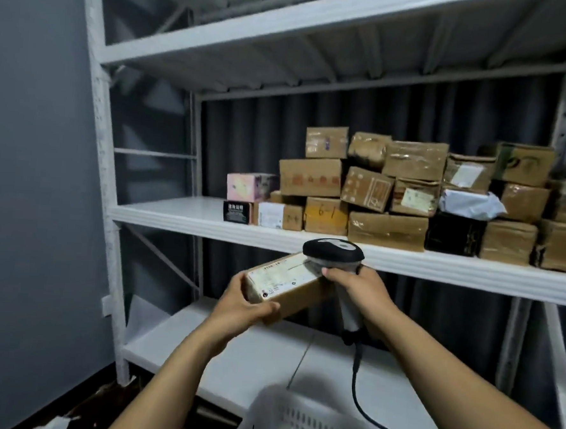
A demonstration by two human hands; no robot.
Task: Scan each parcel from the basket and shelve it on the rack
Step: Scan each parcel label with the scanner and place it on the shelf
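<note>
The person's left hand (243, 306) is wrapped around the near end of a small cardboard parcel (287, 286), holding it up in front of the white rack (188, 218) with the label facing up. Right hand (358, 290) is clamped on the handle of a corded barcode scanner (334, 254), its head sitting right over the label. Middle shelf's already stacked with boxes (408, 195), and the white basket (312, 421) is down at the bottom edge.

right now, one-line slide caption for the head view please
Left hand holds a labelled cardboard parcel while the right hand aims a corded barcode scanner at its label before the white rack.
</note>
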